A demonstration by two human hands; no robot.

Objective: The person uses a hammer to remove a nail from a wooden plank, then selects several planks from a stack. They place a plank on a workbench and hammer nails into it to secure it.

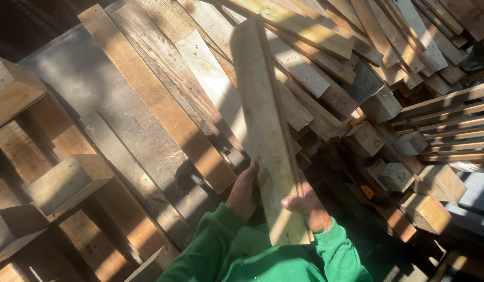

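weathered pale wood fills our view: we hold a long plank (265,125) nearly upright, tilted a little to the left, its lower end just above our green sleeves (226,250). our left hand (243,190) curls around the plank's left edge, fingers wrapped behind it and out of sight, the thumb side against the wood. our right hand (307,206) clasps the right edge lower down, thumb pressed flat on the front face, the other fingers hidden behind the board. behind the plank lies a sloping stack of boards (163,99), some grey, some reddish brown, running up past its top end. to the right of the plank sits a jumble of square wooden blocks (363,138), and beyond them a row of thin slats (451,125). to the left of the plank, well apart, chunky blocks (67,180) rest on dark timbers in shadow.
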